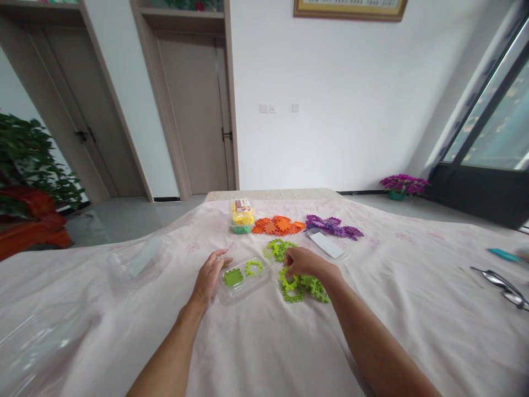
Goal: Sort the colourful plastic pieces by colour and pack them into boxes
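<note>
My left hand (207, 277) grips the left end of a clear plastic container (252, 288). Inside the container lie a solid green interlocking foam piece (233, 277) and a yellow-green frame piece (253, 268). To the right, my right hand (298, 261) is closed, its fingertips pinched at a yellow-green interlocking piece (289, 281); the fingers partly hide the contact. More green pieces (315, 288) lie loose under and beside that wrist. Another green cluster (279, 249) sits just beyond the hand.
Farther back are orange pieces (279, 225), purple pieces (334, 226) and a clear box of yellow and green pieces (242, 216). A clear lid with a white label (328, 245) lies behind my right hand. Empty plastic packaging (140, 259) is at left, glasses (502, 284) at right.
</note>
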The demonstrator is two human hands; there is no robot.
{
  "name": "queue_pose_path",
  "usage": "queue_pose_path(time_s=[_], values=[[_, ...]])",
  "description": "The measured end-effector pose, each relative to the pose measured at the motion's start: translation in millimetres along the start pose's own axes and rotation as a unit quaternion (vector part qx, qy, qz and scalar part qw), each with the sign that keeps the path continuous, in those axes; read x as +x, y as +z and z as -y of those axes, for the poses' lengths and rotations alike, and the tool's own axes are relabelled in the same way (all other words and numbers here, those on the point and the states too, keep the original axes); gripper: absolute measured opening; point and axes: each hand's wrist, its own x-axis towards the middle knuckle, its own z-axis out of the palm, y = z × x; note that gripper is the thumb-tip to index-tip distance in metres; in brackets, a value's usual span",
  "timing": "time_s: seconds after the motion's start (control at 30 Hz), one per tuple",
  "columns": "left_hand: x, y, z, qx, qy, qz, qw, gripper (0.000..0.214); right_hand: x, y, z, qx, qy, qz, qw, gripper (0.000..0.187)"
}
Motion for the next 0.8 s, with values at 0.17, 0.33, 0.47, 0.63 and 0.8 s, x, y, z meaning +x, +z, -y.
queue_pose_path(time_s=[0.17, 0.33, 0.47, 0.63, 0.8], values=[[-1.1, 0.0, -1.5, 0.009, -0.004, 0.004, 1.000, 0.049, 3.4, -1.4, -6.6, 0.070, -0.005, -0.059, 0.996, 0.012], [-2.2, 0.7, -3.4, 0.018, -0.007, 0.006, 1.000, 0.047, 10.8, -0.8, -4.9, 0.207, 0.019, -0.212, 0.955, 0.019], [-1.7, 0.8, -3.6, 0.025, -0.005, 0.009, 1.000, 0.046, 17.8, 12.3, 19.8, 0.376, -0.002, -0.197, 0.905, 0.021], [-2.3, 2.0, -3.0, 0.024, -0.007, 0.002, 1.000, 0.045, 20.4, 30.6, 56.3, 0.490, -0.056, -0.081, 0.866, 0.027], [-2.5, 1.5, -1.5, 0.025, -0.004, 0.006, 1.000, 0.045, 18.7, 23.3, 49.6, 0.386, -0.035, -0.158, 0.908, 0.037]])
